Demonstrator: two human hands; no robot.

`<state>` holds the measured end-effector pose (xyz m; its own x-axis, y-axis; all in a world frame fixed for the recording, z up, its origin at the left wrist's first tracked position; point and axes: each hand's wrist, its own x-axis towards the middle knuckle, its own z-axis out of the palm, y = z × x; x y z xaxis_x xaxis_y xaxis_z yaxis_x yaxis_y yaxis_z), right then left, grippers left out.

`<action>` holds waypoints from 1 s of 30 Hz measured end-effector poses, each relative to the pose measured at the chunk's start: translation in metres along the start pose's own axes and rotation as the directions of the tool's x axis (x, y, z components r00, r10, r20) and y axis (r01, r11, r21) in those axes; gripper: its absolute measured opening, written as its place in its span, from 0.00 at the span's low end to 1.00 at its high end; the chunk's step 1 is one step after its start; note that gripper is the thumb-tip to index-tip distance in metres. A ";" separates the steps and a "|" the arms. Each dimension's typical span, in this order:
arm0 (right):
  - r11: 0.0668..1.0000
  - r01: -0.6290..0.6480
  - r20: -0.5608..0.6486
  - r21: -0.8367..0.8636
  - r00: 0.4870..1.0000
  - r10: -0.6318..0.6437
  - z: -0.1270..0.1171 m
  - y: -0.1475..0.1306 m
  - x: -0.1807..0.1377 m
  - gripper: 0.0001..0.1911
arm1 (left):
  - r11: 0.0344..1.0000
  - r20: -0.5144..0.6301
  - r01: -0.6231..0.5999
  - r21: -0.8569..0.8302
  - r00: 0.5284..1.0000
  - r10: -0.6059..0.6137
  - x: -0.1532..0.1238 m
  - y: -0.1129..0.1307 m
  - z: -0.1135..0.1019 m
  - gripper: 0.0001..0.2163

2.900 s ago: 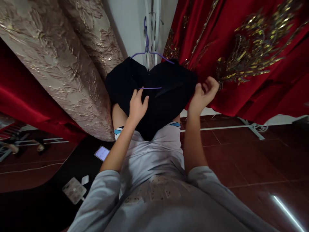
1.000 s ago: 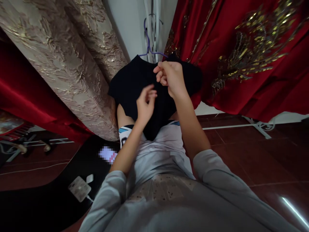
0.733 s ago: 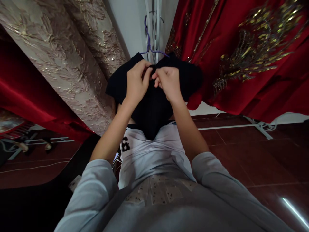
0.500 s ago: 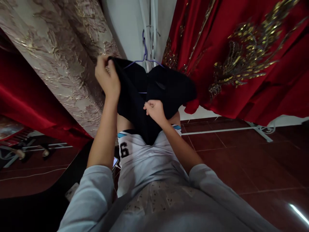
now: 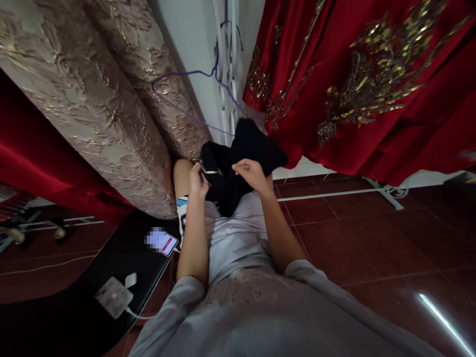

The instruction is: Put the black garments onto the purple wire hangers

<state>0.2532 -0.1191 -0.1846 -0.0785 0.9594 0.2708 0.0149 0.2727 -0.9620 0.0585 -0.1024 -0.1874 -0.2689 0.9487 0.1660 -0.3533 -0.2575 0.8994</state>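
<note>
A black garment (image 5: 243, 153) hangs low over my lap, partly off a purple wire hanger (image 5: 193, 84) whose left arm is bare and tilted up. My left hand (image 5: 198, 181) is closed on the garment's left edge near a pale label. My right hand (image 5: 251, 173) pinches the black cloth just to the right of it. Both hands are held close together above my white shorts (image 5: 230, 233).
A gold brocade dress (image 5: 92, 99) hangs at the left, and a red dress with gold embroidery (image 5: 372, 84) at the right. A white metal rack (image 5: 227, 59) stands behind the hanger. A phone (image 5: 161, 241) and a charger (image 5: 113, 296) lie on a black surface at the lower left. The floor is red tile.
The garment has slid down off the hanger's left arm. Both hands dropped with it from hanger height to my lap, and the bare hanger has swung up to the left.
</note>
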 end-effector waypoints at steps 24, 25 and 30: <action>0.874 0.380 0.184 -0.304 0.923 -0.338 -0.005 -0.022 0.106 0.07 | 0.294 0.705 -0.649 0.702 0.579 -0.409 -0.003 0.054 -0.087 0.19; 0.880 0.371 0.152 -0.296 0.928 -0.340 -0.013 -0.019 0.102 0.07 | 0.252 0.686 -0.653 0.714 0.583 -0.435 -0.001 0.057 -0.091 0.19; 0.894 0.331 -0.021 -0.302 0.935 -0.353 -0.058 -0.039 0.086 0.08 | 0.111 0.649 -0.648 0.753 0.705 -0.284 0.035 0.095 -0.104 0.14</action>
<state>0.3040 -0.0426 -0.1220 -0.0576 0.8025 0.5938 0.2879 0.5829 -0.7598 -0.0776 -0.1125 -0.1384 0.4925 0.8614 0.1243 0.8099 -0.5059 0.2969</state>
